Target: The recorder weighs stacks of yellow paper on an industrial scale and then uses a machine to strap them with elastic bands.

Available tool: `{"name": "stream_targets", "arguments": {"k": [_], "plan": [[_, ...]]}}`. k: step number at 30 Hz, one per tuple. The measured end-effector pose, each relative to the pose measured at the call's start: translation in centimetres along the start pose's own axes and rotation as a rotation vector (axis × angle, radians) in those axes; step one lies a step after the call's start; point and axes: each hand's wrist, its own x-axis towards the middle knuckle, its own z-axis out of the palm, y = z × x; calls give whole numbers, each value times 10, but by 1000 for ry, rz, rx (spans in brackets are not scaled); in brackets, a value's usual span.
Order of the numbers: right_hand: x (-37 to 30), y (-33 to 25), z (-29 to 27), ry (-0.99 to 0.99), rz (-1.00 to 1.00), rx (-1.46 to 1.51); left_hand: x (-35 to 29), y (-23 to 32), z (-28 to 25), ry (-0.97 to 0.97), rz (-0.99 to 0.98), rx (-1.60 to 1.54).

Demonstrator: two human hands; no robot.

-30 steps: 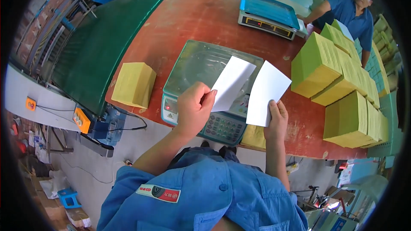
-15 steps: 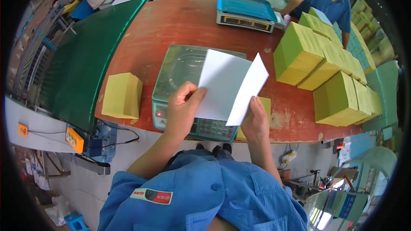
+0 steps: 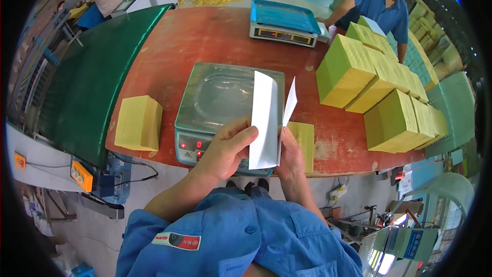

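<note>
Both hands hold white paper (image 3: 264, 123) upright over the near edge of the scale; it looks folded or made of more than one sheet. My left hand (image 3: 228, 146) pinches its left side, thumb on the front face. At the right edge my right hand (image 3: 291, 154) grips it, fingers partly hidden behind. Beneath is a digital scale (image 3: 220, 92) with a clear-covered weighing plate and red lit digits. A yellow paper stack (image 3: 137, 123) stands left of the scale. Another yellow stack (image 3: 306, 146) lies just right of my right hand, partly covered by it.
Several yellow paper stacks (image 3: 353, 66) are piled on the red table (image 3: 215, 36) at the right. A second scale with a blue tray (image 3: 284, 15) stands at the back. Behind it a person (image 3: 376, 0) leans on the table. A green conveyor belt (image 3: 87, 82) runs along the left.
The paper has turned from broadly spread to narrower and more edge-on, its parts closer together. My hands have come nearer each other. The whole view has shifted slightly.
</note>
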Motion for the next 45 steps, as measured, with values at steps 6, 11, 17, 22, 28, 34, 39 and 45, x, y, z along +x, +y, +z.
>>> {"name": "stream_targets", "arguments": {"k": [6,11,17,22,28,34,39,45], "plan": [[-13,-5,-3,100,17,20,11,-20,4,-40,60,71],[-31,-22,-31,131,-72,48,32,-47,30,-151,-16,64],[-59,-59,-84,265,-194,59,55,-91,89,-64,-129,154],[-114,-123,-145,381,-310,-5,81,-145,92,-118,-168,289],[-203,-212,-251,560,-235,-287,152,-171,192,7,-61,262],[-240,-265,-319,526,-144,-341,256,-198,306,-74,-66,283],[-222,-273,-326,481,-101,-325,304,-231,321,35,-17,558],[-214,-267,-335,380,-27,-199,298,-246,339,54,112,862]]}}
